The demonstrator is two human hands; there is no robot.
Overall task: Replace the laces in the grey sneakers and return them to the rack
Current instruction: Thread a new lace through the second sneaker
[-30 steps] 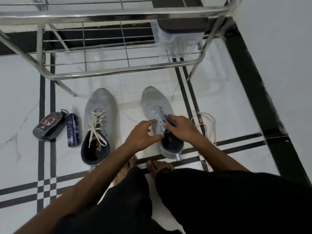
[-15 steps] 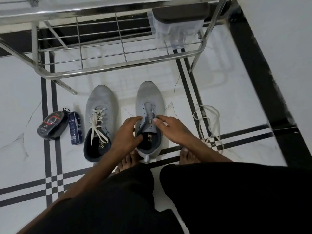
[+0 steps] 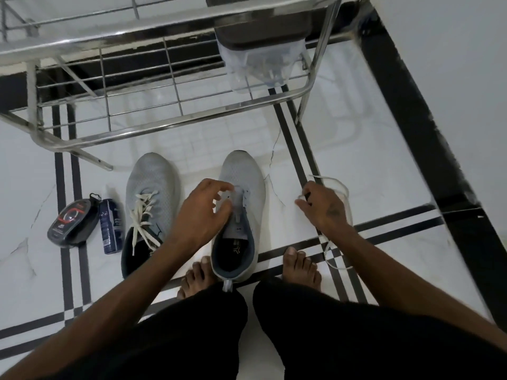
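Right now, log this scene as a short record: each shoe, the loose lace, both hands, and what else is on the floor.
left shoe: on floor, laced, laces loose
right shoe: on floor, no lace
loose lace: on floor right of the right shoe
left hand: on the right shoe's tongue, fingers curled
right hand: pinching the loose lace
rack: behind the shoes; a container on it
other: polish tin, spray can, left of the shoes

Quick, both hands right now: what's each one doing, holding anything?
Left hand: fingers curled on the tongue of the unlaced sneaker, holding it.
Right hand: pinching the loose lace on the floor.
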